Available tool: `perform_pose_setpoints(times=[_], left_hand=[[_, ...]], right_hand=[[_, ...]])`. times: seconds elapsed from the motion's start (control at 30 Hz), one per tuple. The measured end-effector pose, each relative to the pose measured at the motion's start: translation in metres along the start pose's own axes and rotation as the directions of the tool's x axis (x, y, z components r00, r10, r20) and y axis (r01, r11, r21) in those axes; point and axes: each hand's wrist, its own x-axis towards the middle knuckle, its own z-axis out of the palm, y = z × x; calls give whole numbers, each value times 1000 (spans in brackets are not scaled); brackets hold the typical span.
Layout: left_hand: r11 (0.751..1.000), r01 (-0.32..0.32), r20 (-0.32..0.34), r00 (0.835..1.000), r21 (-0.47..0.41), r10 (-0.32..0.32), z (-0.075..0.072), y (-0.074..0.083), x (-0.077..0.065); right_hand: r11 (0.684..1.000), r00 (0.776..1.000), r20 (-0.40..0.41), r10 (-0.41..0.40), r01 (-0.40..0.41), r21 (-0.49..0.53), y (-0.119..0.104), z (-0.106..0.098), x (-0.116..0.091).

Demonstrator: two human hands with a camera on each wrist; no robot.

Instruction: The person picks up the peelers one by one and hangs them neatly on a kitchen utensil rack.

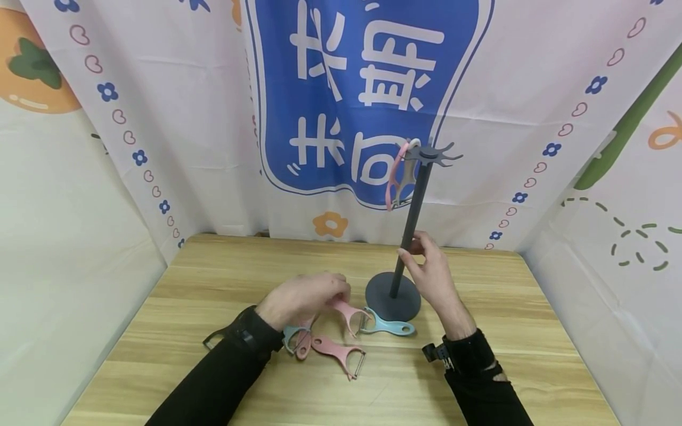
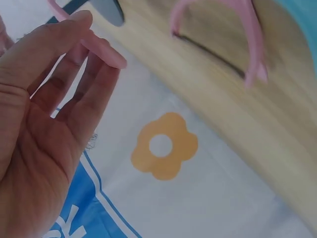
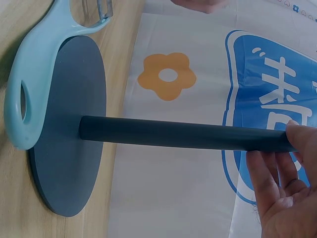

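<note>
My left hand pinches the handle of a pink peeler just above the table; in the left wrist view the handle lies between thumb and fingertips. My right hand holds the dark grey pole of an upright stand, thumb on one side and fingers on the other. Prongs fan out at the stand's top, where a pink peeler and a greyish one hang on the left. A light blue peeler lies against the stand's round base.
Another pink peeler lies on the wooden table. Left of it, a blue-grey peeler and a pink one overlap, partly hidden by the left hand. A printed curtain hangs behind the table.
</note>
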Motion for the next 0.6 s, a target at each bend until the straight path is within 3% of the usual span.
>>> perform_pose_setpoints(times=[0.07,0.1,0.37,0.6], left_hand=[[1000,-3,14,1000,30,3,-4,-4,2],[989,-47,6,999,143,47,-7,-6,4],[964,-84,42,996,252,75,-22,-18,12],[946,-161,52,987,281,153,-20,-33,21]], right_hand=[[1000,1000,1,2,-2,1,0,0,0],[1000,1000,1,3,-3,3,0,0,0],[1000,1000,1,11,-11,7,0,0,0],[1000,1000,-2,1,-1,7,0,0,0]])
